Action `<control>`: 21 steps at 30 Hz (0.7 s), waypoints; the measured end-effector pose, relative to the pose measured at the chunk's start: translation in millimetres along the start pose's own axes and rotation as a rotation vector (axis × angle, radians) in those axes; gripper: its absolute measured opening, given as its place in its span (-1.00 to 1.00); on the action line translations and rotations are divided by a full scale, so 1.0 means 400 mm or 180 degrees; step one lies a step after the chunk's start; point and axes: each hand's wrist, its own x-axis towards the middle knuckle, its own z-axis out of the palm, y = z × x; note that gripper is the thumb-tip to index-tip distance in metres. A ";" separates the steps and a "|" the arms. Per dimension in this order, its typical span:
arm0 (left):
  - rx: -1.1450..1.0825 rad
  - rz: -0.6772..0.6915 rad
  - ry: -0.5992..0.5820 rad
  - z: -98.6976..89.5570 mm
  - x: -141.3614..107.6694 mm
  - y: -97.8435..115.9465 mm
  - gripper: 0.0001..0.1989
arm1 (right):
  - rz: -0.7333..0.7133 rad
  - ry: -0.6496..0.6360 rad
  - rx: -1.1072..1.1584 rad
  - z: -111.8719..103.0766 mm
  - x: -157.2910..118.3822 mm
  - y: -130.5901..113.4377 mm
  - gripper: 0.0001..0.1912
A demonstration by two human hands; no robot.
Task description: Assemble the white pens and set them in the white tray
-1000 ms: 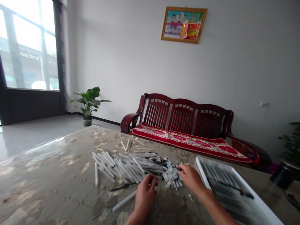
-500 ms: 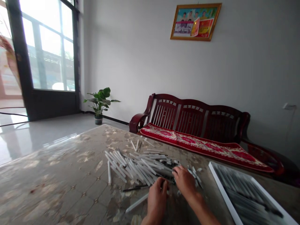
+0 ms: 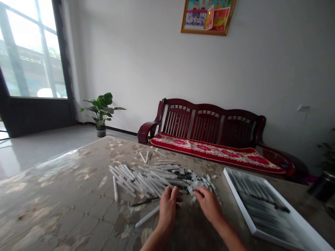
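A loose heap of whitish pen barrels [image 3: 146, 179] lies on the patterned table, with black pieces and small clear pieces [image 3: 201, 183] at its right end. At the heap's near edge is my left hand [image 3: 168, 207], its fingers closed and bent down; what they hold, if anything, is hidden. My right hand [image 3: 209, 204] is to the right, thumb and fingers pinched beside the small clear pieces; I cannot make out what is between them. A single whitish barrel [image 3: 147, 217] lies just left of my left hand, below a thin black rod [image 3: 143, 202].
A white shallow box [image 3: 242, 209] holding rows of pens, blurred, stands on the right of the table [image 3: 78, 216]. Beyond the table's far edge is a dark red wooden bench [image 3: 206, 125] with a red runner. A potted plant [image 3: 101, 111] stands at the back left.
My hands have moved apart. The right hand has drawn back from the heap, and the left hand stays at its near edge. The view has turned to the right.
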 end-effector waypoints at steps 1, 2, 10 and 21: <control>-0.0035 -0.0008 0.0010 0.000 -0.003 0.005 -0.57 | 0.0142 0.0073 -0.0128 -0.011 0.021 0.022 -0.73; -0.0045 -0.0005 0.0022 -0.001 -0.006 0.010 -0.57 | 0.0337 0.0138 -0.0289 -0.021 0.040 0.044 -0.71; -0.0134 0.0027 0.0087 -0.002 -0.010 0.016 -0.67 | 0.1199 0.0553 -0.0870 -0.069 0.102 0.142 -0.66; -0.0180 0.0155 0.0154 -0.007 0.003 -0.004 -0.71 | 0.1631 0.0674 -0.1145 -0.103 0.096 0.220 -0.60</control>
